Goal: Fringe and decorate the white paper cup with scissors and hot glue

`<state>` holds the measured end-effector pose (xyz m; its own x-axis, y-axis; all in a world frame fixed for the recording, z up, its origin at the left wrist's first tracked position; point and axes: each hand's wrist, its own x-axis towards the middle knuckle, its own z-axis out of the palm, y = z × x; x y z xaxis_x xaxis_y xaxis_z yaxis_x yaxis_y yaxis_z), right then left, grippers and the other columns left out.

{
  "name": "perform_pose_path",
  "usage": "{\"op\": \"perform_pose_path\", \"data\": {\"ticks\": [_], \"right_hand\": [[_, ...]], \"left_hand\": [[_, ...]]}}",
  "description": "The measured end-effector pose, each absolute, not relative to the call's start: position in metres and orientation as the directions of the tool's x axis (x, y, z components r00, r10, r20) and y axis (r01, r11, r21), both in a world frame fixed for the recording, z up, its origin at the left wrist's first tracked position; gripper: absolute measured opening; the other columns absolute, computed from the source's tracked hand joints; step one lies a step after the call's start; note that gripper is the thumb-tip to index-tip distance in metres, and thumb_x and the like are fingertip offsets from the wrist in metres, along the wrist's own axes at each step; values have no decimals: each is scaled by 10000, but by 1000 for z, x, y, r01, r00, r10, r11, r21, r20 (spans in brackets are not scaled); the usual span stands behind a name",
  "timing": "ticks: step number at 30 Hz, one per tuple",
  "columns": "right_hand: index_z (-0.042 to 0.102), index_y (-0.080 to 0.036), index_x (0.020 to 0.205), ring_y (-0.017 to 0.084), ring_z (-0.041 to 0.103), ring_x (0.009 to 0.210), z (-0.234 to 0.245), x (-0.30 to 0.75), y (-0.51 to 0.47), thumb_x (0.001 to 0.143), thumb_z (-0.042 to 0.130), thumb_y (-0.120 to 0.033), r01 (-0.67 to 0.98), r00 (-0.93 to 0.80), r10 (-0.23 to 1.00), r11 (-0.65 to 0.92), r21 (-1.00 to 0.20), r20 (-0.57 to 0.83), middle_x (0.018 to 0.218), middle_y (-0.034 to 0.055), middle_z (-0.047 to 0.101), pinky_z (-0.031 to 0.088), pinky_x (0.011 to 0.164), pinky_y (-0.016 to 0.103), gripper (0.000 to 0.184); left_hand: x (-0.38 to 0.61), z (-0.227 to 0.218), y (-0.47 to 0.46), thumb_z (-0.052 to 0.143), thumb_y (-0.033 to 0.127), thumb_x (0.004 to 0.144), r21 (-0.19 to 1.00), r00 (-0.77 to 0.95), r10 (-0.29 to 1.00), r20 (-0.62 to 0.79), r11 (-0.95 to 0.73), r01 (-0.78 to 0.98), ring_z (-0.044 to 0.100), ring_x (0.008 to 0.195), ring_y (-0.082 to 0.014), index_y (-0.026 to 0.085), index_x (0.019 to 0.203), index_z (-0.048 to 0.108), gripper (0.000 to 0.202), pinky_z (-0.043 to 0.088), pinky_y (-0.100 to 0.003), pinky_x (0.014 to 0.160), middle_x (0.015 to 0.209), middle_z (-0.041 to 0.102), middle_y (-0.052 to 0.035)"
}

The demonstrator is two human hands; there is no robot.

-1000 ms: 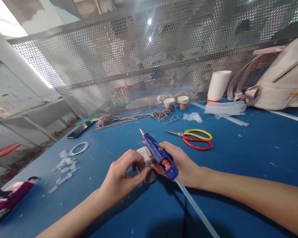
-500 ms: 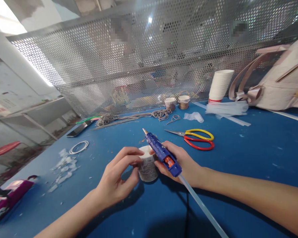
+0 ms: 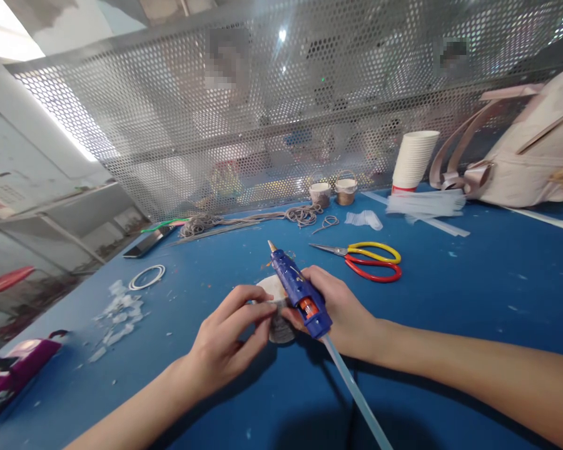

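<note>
My right hand [image 3: 342, 312] grips a blue hot glue gun [image 3: 299, 292], nozzle pointing away and up, with a clear glue stick [image 3: 351, 387] trailing from its back. My right fingers also touch a small paper cup [image 3: 276, 309] partly wrapped in grey cord, which lies tilted on the blue table [image 3: 473, 294]. My left hand [image 3: 228, 340] pinches the side of the same cup with its fingertips, thumb underneath. Most of the cup is hidden between the two hands.
Red and yellow scissors [image 3: 370, 261] lie just beyond my right hand. Farther back are grey cord [image 3: 244, 224], two small wrapped cups [image 3: 333, 192], a stack of paper cups [image 3: 411, 162], glue sticks [image 3: 426, 205] and a pink bag [image 3: 530, 156]. A phone [image 3: 149, 242], a white ring [image 3: 147, 276] and scraps lie at left. A perforated metal screen [image 3: 192, 125] closes the back.
The cup stood more upright half a second ago; it is now tipped over again and my left fingers have closed onto its side. The glue gun shifted slightly left.
</note>
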<state>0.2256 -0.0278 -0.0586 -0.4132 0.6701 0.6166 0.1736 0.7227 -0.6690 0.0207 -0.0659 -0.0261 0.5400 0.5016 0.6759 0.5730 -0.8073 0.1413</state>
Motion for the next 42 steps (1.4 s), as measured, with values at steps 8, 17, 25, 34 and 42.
{"op": "perform_pose_path", "data": {"ticks": [8, 17, 25, 34, 42], "right_hand": [[429, -226, 841, 161, 492, 710, -54, 225, -32, 810, 633, -256, 163, -435, 640, 748, -644, 633, 786, 2, 517, 420, 647, 280, 209], [425, -224, 830, 168, 476, 693, -55, 218, -40, 800, 650, -273, 241, -381, 708, 697, -676, 594, 783, 2, 512, 391, 601, 280, 233], [435, -218, 838, 182, 498, 722, -59, 217, -36, 782, 647, -229, 281, -364, 736, 671, -686, 571, 809, 15, 533, 420, 629, 301, 220], [430, -235, 887, 172, 512, 748, -61, 219, -32, 743, 689, -262, 202, -404, 738, 649, -734, 541, 842, 2, 543, 436, 651, 284, 298], [477, -199, 939, 151, 527, 710, -48, 227, -31, 797, 615, -263, 51, -456, 715, 615, -787, 529, 852, 26, 565, 473, 660, 291, 208]], "left_hand": [[23, -29, -66, 583, 24, 825, 187, 485, 553, 678, -767, 614, 604, 714, -91, 173, 915, 575, 174, 517, -183, 628, 872, 581, -31], [37, -24, -77, 554, 37, 822, 151, 445, 579, 683, -708, 690, 563, 628, -69, 171, 915, 566, 163, 494, -158, 554, 839, 580, -18], [38, -20, -75, 527, 58, 791, 234, 462, 636, 618, -710, 664, 579, 670, -92, 185, 1002, 547, 247, 544, -207, 573, 916, 567, -31], [37, -21, -76, 527, 74, 826, 289, 420, 666, 617, -688, 666, 565, 644, -80, 192, 948, 565, 174, 523, -203, 580, 886, 568, -14], [29, -17, -68, 488, 62, 821, 402, 357, 696, 623, -676, 618, 583, 670, -102, 179, 843, 565, 142, 520, -209, 579, 832, 583, -25]]}}
